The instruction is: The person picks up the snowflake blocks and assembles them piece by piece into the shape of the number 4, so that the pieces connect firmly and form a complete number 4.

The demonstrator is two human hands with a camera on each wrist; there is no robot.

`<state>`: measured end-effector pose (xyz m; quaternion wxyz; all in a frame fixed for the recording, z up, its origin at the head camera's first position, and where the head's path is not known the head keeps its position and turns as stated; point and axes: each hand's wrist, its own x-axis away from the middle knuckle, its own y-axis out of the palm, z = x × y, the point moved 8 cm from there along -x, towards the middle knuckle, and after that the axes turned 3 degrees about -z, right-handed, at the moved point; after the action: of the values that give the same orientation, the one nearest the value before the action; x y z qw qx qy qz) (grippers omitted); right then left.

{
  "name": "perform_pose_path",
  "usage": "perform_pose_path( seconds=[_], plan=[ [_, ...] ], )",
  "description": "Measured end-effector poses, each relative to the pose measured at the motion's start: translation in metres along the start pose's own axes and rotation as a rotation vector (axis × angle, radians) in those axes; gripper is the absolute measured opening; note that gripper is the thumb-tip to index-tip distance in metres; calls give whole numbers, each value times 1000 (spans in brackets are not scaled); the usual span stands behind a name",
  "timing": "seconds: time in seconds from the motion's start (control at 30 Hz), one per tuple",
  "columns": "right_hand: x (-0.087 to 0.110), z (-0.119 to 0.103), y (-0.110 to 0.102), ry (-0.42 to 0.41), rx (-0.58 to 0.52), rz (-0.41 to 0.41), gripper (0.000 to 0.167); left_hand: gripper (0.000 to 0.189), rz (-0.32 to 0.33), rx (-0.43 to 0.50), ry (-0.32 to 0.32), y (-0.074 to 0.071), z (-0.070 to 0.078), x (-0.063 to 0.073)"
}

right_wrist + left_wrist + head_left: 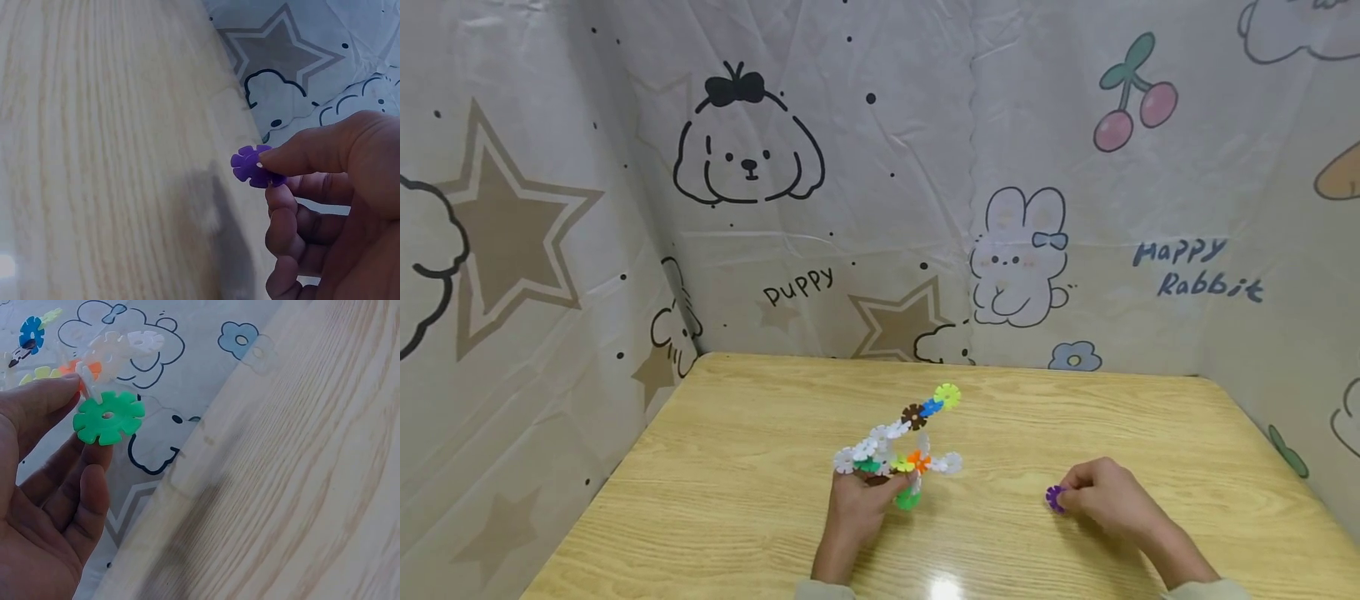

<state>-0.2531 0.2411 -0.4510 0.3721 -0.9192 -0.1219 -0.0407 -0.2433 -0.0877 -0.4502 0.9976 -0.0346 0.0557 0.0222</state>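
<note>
My left hand (859, 510) holds up a structure of interlocking snowflake discs (880, 440), most of them white. A chain runs up and right from it through a brown disc (914, 417) and a blue one to a yellow-green disc (947, 396) at its end. An orange disc (919, 461) sits near the thumb, and a green disc (108, 417) hangs lowest, close to the fingers in the left wrist view. On the right, apart from the structure, my right hand (1108, 498) pinches a purple snowflake disc (251, 166) between thumb and index finger.
Both hands are over a light wood-grain table (737, 517). A pale cloth (880, 167) printed with cartoon animals, stars and cherries hangs behind the table and along its sides. Light glares off the table's near edge.
</note>
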Motion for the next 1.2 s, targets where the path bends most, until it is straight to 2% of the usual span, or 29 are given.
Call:
perform_pose_path(
  seconds=[0.27, 0.5, 0.67, 0.93, 1.2],
  plan=[
    [-2, -29, -4, -55, -82, 6, 7, 37, -43, -23, 15, 5, -1, 0],
    [-7, -52, 1, -107, -109, 6, 7, 40, -29, -14, -32, 7, -6, 3],
    [-12, -65, 5, -123, -123, 1, 6, 39, -38, 5, -23, 9, -4, 5],
    [-17, -88, 8, -160, -147, -22, 5, 32, -99, -40, 2, 15, -1, 3],
    [-22, -103, 12, -221, -181, -38, 6, 30, -159, -27, 18, 25, 0, 3]
  ],
)
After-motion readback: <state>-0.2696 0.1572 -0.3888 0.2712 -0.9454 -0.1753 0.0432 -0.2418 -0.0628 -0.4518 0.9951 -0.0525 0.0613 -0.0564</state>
